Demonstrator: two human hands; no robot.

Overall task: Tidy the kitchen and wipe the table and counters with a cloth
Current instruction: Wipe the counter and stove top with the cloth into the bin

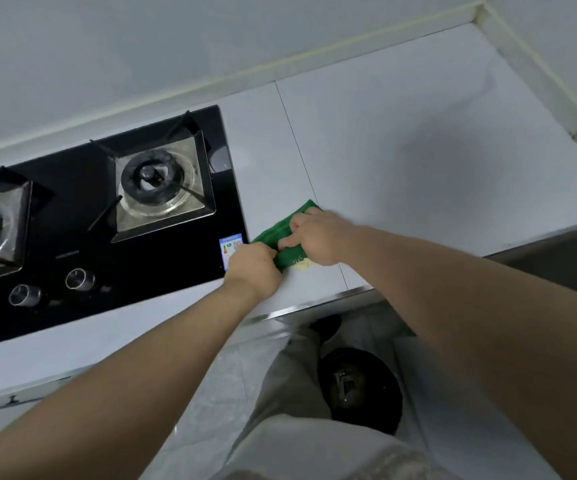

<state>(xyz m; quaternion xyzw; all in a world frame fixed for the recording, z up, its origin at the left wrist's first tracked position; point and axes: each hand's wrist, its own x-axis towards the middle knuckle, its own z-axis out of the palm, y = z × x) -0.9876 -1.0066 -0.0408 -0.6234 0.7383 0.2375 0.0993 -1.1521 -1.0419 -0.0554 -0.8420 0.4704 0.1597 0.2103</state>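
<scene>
Both hands gripped a green cloth lying on the white tabletop: the left hand curled round its near end, the right hand pinching its middle. A black gas hob sat just left of the left hand.

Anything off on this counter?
No spill or damage. The sealant strip along the wall is yellowed, and a label sticker sits on the hob corner beside the green cloth.
</scene>
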